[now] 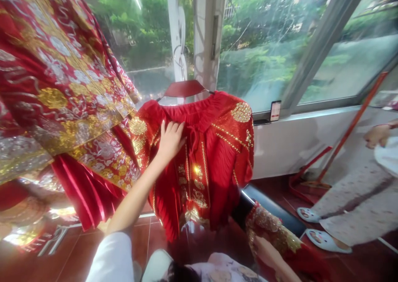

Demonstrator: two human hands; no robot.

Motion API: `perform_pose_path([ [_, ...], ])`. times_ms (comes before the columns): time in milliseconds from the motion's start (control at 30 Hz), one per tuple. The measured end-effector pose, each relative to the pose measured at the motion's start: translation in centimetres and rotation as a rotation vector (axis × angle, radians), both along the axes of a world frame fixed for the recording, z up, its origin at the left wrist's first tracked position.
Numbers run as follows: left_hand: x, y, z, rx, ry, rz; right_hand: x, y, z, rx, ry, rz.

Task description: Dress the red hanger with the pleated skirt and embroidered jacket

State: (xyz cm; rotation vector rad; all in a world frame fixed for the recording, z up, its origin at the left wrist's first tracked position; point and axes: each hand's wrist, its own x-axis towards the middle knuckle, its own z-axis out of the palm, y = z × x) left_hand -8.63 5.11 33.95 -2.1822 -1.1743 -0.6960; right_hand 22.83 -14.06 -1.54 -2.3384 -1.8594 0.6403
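A red jacket (pixel 220 157) with gold embroidery hangs upright in front of me on a hanger (pixel 184 89) with a dark red top. A tied red cord (pixel 193 139) sits at its gathered neckline. My left hand (pixel 171 139) lies on the neckline beside the cord, its fingers stretched out and apart over the cloth. At the lower right, my right hand (pixel 261 245) is against a red sleeve-like piece (pixel 273 228) with dense gold embroidery. That cloth and shadow hide its fingers.
A heavily embroidered red-and-gold garment (pixel 71 75) hangs close on the left. A phone (pixel 275 110) stands on the window sill. To the right are a red-handled broom (pixel 351 128), a dustpan (pixel 306 178) and another person's hand (pixel 377 135) and patterned trousers (pixel 351 191).
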Motion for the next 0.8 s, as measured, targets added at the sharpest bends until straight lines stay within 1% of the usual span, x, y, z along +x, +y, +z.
perform_pose_path([
  [67, 0.2, 0.6, -0.8, -0.003, -0.018, 0.025, -1.2, 1.0, 0.2, -0.015, 0.008, -0.017],
  [167, 0.8, 0.8, -1.5, 0.01, -0.062, 0.029, -3.1, 3.2, 1.1, 0.027, 0.0, -0.07],
  [267, 1.6, 0.4, -1.7, -0.002, -0.099, -0.015, -4.9, 5.3, 1.7, 0.082, -0.004, -0.054],
  [333, 2.0, -0.1, -1.7, -0.011, -0.152, -0.054, -5.5, 6.1, 1.4, 0.079, -0.011, -0.025],
  [467, 2.0, -1.2, -1.6, -0.016, -0.316, -0.086, -4.9, 6.6, 0.2, 0.024, -0.026, -0.003],
  [567, 1.8, -1.9, -1.2, 0.035, -0.369, -0.07, -4.2, 6.6, 0.1, -0.016, -0.04, 0.005],
  [700, 1.8, -2.6, -0.9, 0.142, -0.441, -0.047, -4.6, 6.7, 1.2, -0.104, -0.06, 0.028],
  [800, 1.4, -3.2, -1.2, 0.119, -0.371, -0.107, -5.1, 7.3, 2.6, -0.181, -0.073, 0.042],
])
